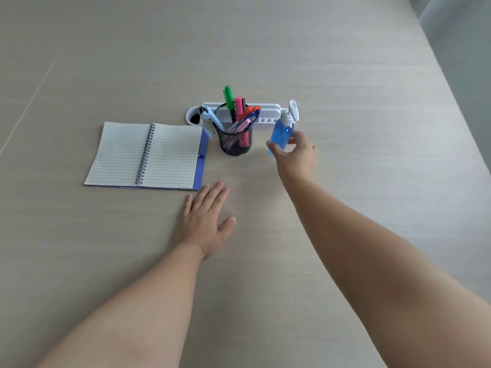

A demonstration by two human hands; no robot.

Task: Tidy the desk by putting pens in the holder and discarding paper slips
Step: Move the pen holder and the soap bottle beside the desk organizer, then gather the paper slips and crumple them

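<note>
Head view: pens (240,120) already stand in the mesh holder (236,139) at centre frame. Right hand (296,155) grips a blue spray bottle (282,132); left hand (207,221) rests flat, open, on the bench (345,75). No paper slips visible; setting the bottle down likely remains.

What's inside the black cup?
The mesh cup holds pens and markers: a green marker, a pink highlighter, orange and blue pens, plus a pale blue stapler leaning on its rim. Their lower ends are blurred behind the mesh.
</note>
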